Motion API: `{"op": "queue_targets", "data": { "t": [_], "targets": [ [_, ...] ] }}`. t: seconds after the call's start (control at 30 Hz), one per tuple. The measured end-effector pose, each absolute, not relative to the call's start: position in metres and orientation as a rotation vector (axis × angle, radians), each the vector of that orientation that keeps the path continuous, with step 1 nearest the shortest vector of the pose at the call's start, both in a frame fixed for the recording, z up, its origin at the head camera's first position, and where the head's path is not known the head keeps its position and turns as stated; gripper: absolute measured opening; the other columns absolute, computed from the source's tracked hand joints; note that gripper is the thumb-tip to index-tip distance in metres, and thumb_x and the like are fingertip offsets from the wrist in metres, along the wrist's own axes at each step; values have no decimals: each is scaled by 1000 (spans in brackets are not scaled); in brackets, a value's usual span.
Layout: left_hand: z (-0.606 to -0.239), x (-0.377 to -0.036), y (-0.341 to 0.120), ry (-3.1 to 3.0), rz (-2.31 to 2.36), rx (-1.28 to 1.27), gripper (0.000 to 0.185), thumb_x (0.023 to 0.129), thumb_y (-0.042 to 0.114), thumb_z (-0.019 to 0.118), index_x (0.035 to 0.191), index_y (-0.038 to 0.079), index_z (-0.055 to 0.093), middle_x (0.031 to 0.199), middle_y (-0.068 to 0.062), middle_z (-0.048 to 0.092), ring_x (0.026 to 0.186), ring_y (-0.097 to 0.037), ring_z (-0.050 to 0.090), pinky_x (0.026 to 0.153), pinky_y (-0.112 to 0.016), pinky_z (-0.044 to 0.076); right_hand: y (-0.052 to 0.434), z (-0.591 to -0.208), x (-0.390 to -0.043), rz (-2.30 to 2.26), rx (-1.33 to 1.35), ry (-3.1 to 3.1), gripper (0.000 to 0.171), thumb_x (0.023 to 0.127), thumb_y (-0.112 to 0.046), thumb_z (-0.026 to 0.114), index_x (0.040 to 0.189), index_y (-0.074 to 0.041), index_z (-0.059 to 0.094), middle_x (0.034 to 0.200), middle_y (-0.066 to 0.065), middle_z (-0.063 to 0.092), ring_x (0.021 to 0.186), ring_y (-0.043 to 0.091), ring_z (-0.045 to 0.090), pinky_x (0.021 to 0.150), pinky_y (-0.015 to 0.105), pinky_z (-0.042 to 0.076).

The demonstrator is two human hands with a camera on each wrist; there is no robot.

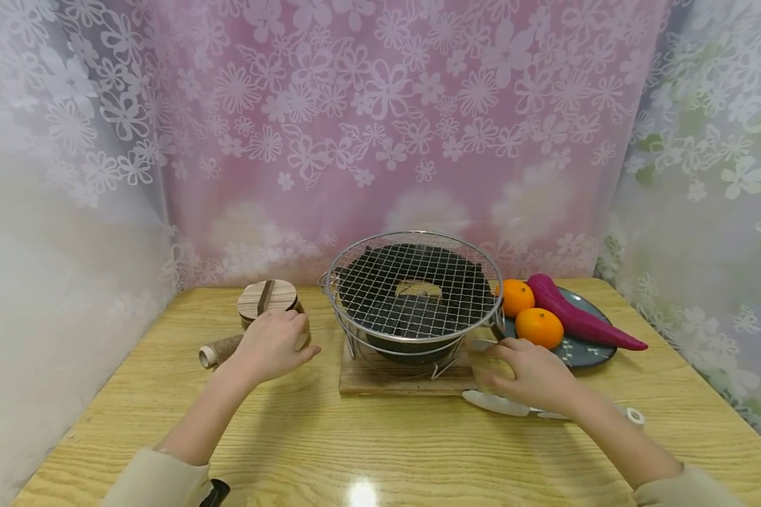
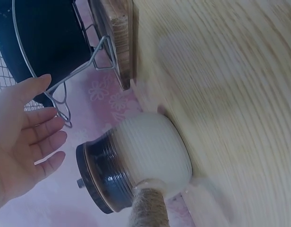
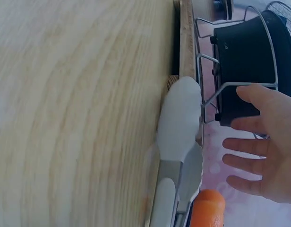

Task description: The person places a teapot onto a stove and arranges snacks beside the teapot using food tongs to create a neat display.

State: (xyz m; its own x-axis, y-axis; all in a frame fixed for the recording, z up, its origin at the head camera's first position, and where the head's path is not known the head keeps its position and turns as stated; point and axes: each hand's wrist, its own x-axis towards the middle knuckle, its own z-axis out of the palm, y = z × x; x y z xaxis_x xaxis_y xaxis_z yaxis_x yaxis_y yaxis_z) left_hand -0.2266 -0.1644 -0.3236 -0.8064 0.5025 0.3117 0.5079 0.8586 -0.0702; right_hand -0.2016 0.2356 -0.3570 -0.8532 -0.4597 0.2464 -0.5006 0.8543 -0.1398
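Note:
A round tabletop grill stands in the middle, with a wire mesh rack over a black bowl in a wire stand. It rests on a wooden board. My left hand is in front of the lidded jar, its fingers loosely bent and holding nothing. In the left wrist view the thumb overlaps the stand's wire. My right hand hovers above the white-tipped tongs, beside the grill's right side. Its fingers are spread and empty, the thumb overlapping the stand's wire in the right wrist view.
Left of the jar lies a spool of twine. On the right, a dark plate carries oranges and a long purple vegetable. Floral curtains hang along the back and both sides of the wooden table.

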Motion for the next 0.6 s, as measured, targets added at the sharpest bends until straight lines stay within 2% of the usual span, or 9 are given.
{"op": "queue_targets", "data": {
  "t": [0.1,0.23,0.37,0.6],
  "targets": [
    [-324,-225,-170,-2735,-26,-728,29,79,36,72,78,12,55,72,4,49,68,-17,51,64,-33,44,231,-361,-203,275,833,-2797,38,81,-35,69,105,-5,67,101,6,62,86,23,60,71,40,51],
    [-325,-224,-177,-2731,-31,-705,30,77,34,73,74,11,54,71,3,47,64,-16,49,55,-31,40,225,-367,-203,299,931,-2739,35,81,-34,69,104,-9,67,103,2,61,91,20,60,75,38,50],
    [-325,-223,-184,-2723,-29,-684,30,77,30,73,72,11,51,69,2,45,63,-18,48,58,-34,41,219,-372,-202,292,979,-2715,31,81,-35,69,102,-12,68,103,-2,61,94,19,59,79,39,49],
    [-325,-220,-197,-2777,-39,-599,29,77,29,73,76,10,51,69,1,45,63,-18,48,58,-35,40,210,-371,-201,280,1073,-2743,32,84,-31,66,106,-8,67,103,3,61,93,20,59,77,40,49]
  ]
}}
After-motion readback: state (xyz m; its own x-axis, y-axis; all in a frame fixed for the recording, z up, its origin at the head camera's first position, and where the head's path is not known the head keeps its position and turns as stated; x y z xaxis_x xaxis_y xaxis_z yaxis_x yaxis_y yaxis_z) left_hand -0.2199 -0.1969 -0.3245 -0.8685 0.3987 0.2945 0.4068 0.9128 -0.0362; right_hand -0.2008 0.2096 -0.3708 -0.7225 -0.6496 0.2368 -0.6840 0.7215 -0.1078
